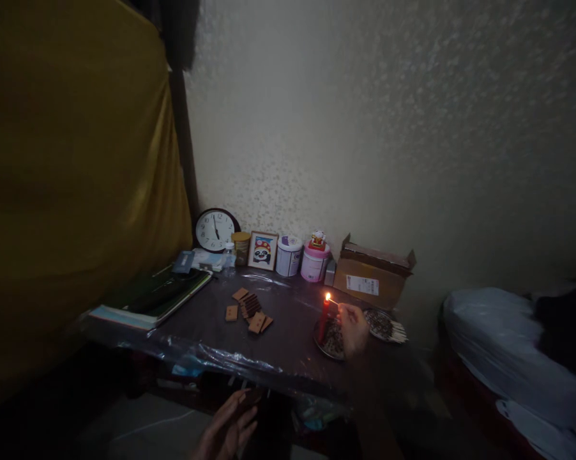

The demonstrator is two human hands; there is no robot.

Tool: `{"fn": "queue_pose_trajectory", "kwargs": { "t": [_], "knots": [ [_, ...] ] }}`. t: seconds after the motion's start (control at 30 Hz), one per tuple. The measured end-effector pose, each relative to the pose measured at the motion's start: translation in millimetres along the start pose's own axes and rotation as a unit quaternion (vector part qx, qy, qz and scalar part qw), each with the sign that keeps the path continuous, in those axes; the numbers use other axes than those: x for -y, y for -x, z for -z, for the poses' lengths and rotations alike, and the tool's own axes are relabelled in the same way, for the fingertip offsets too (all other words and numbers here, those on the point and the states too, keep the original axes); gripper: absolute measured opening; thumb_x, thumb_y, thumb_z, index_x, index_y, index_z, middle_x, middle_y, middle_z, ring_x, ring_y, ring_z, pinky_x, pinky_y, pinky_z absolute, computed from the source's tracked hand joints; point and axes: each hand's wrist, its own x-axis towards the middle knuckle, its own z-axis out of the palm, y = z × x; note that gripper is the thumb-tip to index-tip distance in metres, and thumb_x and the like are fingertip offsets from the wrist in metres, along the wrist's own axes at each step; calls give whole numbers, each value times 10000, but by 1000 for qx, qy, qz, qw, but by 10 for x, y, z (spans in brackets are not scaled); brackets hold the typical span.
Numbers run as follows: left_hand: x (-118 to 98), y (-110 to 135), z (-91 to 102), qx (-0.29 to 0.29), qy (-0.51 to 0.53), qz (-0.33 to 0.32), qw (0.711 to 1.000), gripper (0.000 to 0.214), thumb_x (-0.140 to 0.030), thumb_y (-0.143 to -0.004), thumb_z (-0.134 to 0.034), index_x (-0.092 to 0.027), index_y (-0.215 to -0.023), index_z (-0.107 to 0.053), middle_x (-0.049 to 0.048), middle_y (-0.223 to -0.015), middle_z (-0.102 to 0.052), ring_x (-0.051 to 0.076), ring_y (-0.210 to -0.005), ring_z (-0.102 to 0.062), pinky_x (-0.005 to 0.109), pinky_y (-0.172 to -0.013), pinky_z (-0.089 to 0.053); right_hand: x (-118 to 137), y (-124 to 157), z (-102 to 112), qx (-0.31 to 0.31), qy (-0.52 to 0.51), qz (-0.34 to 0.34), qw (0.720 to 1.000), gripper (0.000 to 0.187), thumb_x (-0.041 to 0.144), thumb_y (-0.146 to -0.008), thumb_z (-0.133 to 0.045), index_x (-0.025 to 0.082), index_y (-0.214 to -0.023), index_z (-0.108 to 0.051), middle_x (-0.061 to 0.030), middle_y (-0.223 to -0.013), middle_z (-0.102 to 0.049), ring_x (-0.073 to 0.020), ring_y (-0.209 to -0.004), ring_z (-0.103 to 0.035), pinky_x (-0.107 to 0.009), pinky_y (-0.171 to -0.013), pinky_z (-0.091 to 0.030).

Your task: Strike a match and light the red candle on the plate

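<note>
- The room is dark, and a small flame gives the only warm light on the table [288, 345].
- The right hand [353, 327] reaches out over the table. Its fingers are pinched together on a thin matchstick [333, 301].
- The tip of the matchstick is in the flame at the top of a red candle [324, 314].
- The red candle stands upright in a round dish [331, 348]. The dish sits on the table, just under the right hand.
- A second plate [381, 324] lies just to the right of the hand. It has many thin sticks on it, and their ends poke out over the rim.
- The left hand [228, 429] is low, near the front edge of the table. Its fingers are stretched out and close together. It seems to touch something dark, but it is too dark to tell if it holds it.
- Some flat brown pieces [250, 308] lie in the middle of the table, well apart from the candle.
- A stack of books [158, 297] lies at the left end of the table.
- Along the wall stand a round clock [215, 229], a small framed picture [263, 250], a white tub [288, 255] and a pink tub [315, 262].
- A cardboard box [371, 273] sits behind the candle, next to the wall.
- A yellow cloth [72, 172] hangs at the left.
</note>
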Motion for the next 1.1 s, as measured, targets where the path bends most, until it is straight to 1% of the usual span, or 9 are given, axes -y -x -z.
{"fn": "queue_pose_trajectory", "kwargs": {
  "t": [0.43,0.6,0.67,0.77,0.83,0.87,0.93,1.03,1.1],
  "knots": [
    [-28,17,-91,26,-19,-4,999,225,-378,-670,-686,-263,-861,-712,86,-1147,-664,341,-1249,-417,516,-1070,-198,163,29,39,7,-30,-8,999,246,392,-585,-661,168,-680,-626,10,-618,-628,-122,-504,-563,-252,-506,-458],
    [-49,72,-156,23,-17,-23,999,256,-406,-674,-672,-270,-886,-709,83,-1166,-659,342,-1259,-408,518,-1068,-211,410,-5,125,20,-58,-11,998,299,436,-552,-701,170,-646,-603,22,-555,-583,-108,-466,-513,-243,-471,-426],
    [-57,136,-205,22,-17,-37,999,275,-423,-675,-665,-289,-912,-704,69,-1158,-666,336,-1263,-405,514,-1069,-217,631,-46,259,37,-75,-8,996,309,453,-561,-706,179,-621,-577,33,-522,-542,-97,-452,-481,-234,-455,-403],
    [-59,241,-280,23,-13,-46,999,310,-426,-666,-670,-306,-952,-693,59,-1174,-661,327,-1268,-403,499,-1074,-220,1007,-121,585,69,-108,7,992,358,547,-630,-629,215,-612,-495,58,-538,-463,-73,-427,-405,-219,-430,-375],
    [-50,275,-302,24,-6,-49,998,321,-412,-665,-674,-306,-968,-689,58,-1199,-647,318,-1272,-399,482,-1078,-221,1163,-172,829,83,-115,16,990,416,598,-678,-554,229,-560,-402,92,-493,-308,-59,-377,-261,-200,-373,-288],
    [-43,273,-297,22,-4,-51,998,325,-404,-667,-673,-306,-977,-685,55,-1211,-640,313,-1274,-397,477,-1081,-221,1188,-198,942,81,-115,46,989,427,623,-717,-484,232,-571,-392,97,-505,-262,-61,-378,-208,-195,-371,-260],
    [-26,229,-253,16,-4,-43,999,328,-389,-669,-672,-302,-985,-682,53,-1217,-635,310,-1278,-391,480,-1085,-213,1131,-253,1141,64,-17,57,996,435,635,-731,-447,234,-567,-416,83,-505,-292,-73,-393,-245,-204,-383,-262],
    [-5,101,-128,5,-6,-11,1000,274,-377,-657,-683,-280,-911,-705,74,-1157,-666,337,-1295,-354,520,-1083,-187,904,-350,1402,31,58,44,997,318,460,-576,-718,210,-556,-523,43,-509,-435,-90,-440,-366,-221,-397,-268],
    [7,20,-43,1,-5,-1,1000,246,-377,-639,-698,-275,-862,-714,82,-1124,-680,353,-1312,-318,539,-1082,-168,770,-414,1575,-23,70,75,994,279,434,-576,-731,203,-594,-576,25,-520,-485,-104,-449,-404,-233,-413,-305]
  ]
}}
